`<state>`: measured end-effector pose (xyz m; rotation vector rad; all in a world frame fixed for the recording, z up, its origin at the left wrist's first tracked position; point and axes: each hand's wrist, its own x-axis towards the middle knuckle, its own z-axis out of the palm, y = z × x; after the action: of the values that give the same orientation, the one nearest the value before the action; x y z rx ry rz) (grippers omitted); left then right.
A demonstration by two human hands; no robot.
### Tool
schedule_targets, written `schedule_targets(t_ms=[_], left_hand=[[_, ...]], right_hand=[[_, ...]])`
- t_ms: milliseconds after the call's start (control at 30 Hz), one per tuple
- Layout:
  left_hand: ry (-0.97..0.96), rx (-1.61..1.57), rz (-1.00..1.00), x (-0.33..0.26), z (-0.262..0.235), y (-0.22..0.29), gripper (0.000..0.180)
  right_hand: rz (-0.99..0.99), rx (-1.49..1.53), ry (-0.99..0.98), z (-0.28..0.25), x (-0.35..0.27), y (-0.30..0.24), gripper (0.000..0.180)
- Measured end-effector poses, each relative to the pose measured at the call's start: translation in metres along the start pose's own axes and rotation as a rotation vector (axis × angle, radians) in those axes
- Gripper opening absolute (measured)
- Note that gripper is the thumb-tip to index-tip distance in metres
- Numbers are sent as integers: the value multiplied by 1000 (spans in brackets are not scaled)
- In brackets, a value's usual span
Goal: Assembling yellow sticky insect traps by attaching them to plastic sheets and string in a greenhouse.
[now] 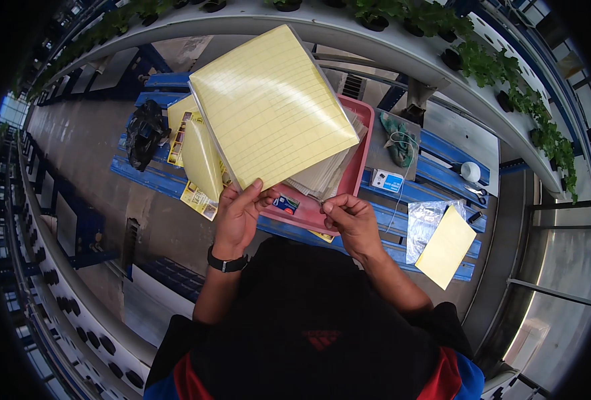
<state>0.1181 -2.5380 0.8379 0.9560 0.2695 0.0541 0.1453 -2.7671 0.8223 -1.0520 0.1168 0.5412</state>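
My left hand [238, 217] pinches the lower corner of a large glossy yellow sheet [275, 107] with ruled lines and a clear film edge. The sheet is raised in front of me, above a pink tray [363, 140]. My right hand [350, 223] is closed in a pinch at the tray's near edge; what its fingertips hold, if anything, is too small to make out. In the tray lies a stack of pale sheets [319, 175], partly covered by the yellow one. A small blue and red packet [286, 205] sits between my hands.
On the blue slatted table [382, 217] are a black plastic bag [147, 133], yellow printed packages [201, 200], a green bundle with string [397, 143], a small box [387, 180], scissors [479, 193], a white roll [470, 171] and another yellow sheet [446, 247] on clear plastic. Planted white channels [435, 73] curve beyond.
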Motion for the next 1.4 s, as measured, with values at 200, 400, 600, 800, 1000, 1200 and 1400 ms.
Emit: schedule_targets(t_ms=[200, 400, 600, 800, 1000, 1200, 1400], left_hand=[[-59, -72, -57, 8, 39, -8, 24], [-127, -170, -111, 12, 60, -11, 26], [-155, -176, -197, 13, 60, -18, 33], [-172, -165, -222, 14, 62, -22, 35], [-161, -165, -235, 12, 63, -25, 36], [-200, -189, -246, 10, 62, -25, 32], [-268, -144, -96, 12, 52, -37, 31]], right_hand=[[-181, -100, -1, 28, -7, -18, 11], [-176, -145, -7, 41, -2, -19, 14], [-181, -119, 28, 39, 4, -19, 15], [-196, -185, 59, 34, 7, -15, 15], [-263, -209, 101, 36, 8, -9, 18], [-263, -192, 76, 37, 6, -9, 18], [-256, -145, 64, 39, 3, -13, 17]])
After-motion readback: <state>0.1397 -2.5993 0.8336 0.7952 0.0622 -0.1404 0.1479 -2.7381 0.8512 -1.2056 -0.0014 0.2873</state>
